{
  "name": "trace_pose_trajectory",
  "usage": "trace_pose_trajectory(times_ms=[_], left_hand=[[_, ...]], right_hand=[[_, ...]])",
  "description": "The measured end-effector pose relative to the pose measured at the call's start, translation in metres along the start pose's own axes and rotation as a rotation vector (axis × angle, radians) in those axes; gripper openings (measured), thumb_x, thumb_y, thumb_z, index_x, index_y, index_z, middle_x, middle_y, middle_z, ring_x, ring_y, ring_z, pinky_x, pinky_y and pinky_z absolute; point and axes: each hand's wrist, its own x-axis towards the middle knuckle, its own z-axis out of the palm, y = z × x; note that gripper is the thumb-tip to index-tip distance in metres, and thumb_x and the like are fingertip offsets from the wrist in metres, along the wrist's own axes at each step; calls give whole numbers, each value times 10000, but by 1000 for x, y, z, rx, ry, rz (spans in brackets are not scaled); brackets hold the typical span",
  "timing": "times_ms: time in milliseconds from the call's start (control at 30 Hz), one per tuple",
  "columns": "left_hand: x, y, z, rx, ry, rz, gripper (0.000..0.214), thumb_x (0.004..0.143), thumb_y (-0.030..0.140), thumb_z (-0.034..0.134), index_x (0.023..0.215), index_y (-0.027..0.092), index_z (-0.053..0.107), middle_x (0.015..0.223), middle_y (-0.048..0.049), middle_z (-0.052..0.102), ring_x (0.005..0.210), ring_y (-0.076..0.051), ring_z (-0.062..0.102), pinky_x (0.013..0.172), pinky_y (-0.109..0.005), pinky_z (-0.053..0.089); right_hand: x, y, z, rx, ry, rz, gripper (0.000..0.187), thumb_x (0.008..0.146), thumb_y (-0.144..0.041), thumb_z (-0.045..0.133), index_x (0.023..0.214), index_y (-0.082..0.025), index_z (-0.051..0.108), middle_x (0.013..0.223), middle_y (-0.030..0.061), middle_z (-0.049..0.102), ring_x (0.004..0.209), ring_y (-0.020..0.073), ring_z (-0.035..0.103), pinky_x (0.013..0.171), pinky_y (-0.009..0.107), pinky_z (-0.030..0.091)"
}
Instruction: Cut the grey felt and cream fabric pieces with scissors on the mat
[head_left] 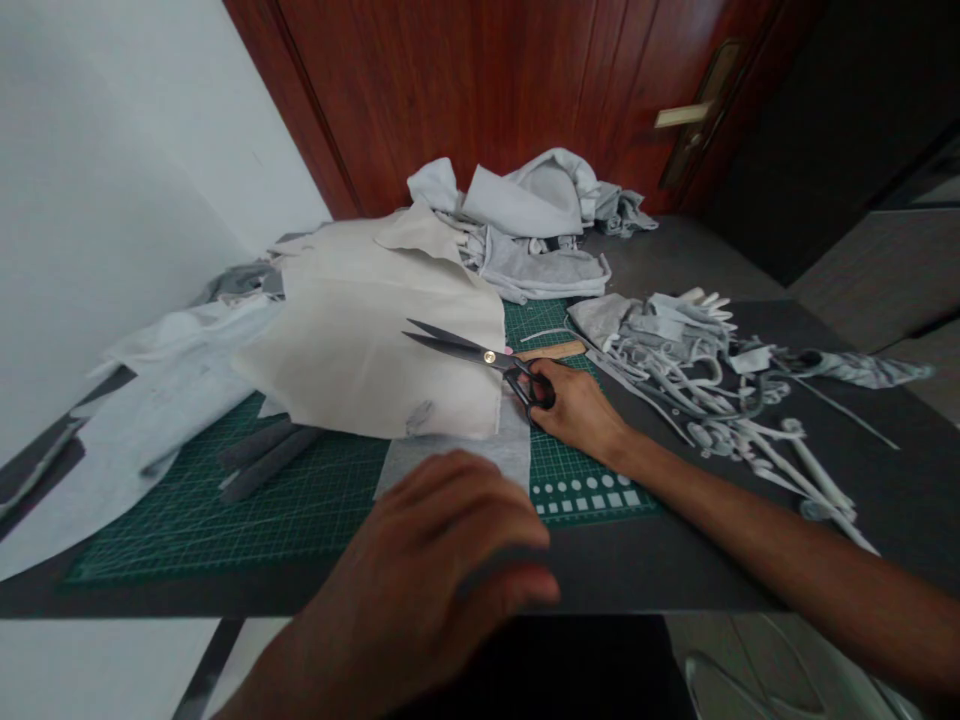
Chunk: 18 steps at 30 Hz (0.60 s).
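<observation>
- The right hand (574, 405) grips the scissors (465, 350), fingers through the loops. The blades are parted and lie over the cream cloth (360, 340), near its right edge.
- The left hand (442, 570) is flat, fingers loosely spread, holding nothing. It sits at the near edge of the surface (637, 570), just in front of a grey sheet (457, 462); I cannot tell whether it touches.
- Done, as far as shows: a tangle of cut strips (697, 370) lies to the right.
- Left: the cream cloth shows no cut where the blades lie and looks whole. A heap of grey garments (525, 220) sits at the back.
- Room: the mat (315, 500) is open in front of the cloth, apart from two dark bars (262, 460). The strips crowd the right side. White cloth (150, 400) drapes toward the left edge.
</observation>
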Motion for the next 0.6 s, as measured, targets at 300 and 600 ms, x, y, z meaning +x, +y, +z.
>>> trace_pose_trajectory(times_ms=[300, 600], left_hand=[[49, -105, 24, 300, 14, -52, 437, 946, 240, 512, 1377, 166, 525, 1334, -143, 577, 1276, -312, 498, 1102, -516, 422], [57, -132, 11, 40, 49, -245, 348, 1002, 436, 459, 1019, 170, 682, 1016, -111, 703, 1010, -278, 649, 951, -421, 505]], right_hand=[[8, 4, -2, 105, 10, 24, 289, 714, -99, 610, 997, -153, 630, 716, -42, 558, 620, 114, 494, 609, 227, 321], [5, 1, -3, 138, 28, 9, 294, 714, -122, 617, 1004, -166, 608, 719, -47, 566, 607, 108, 497, 601, 221, 331]])
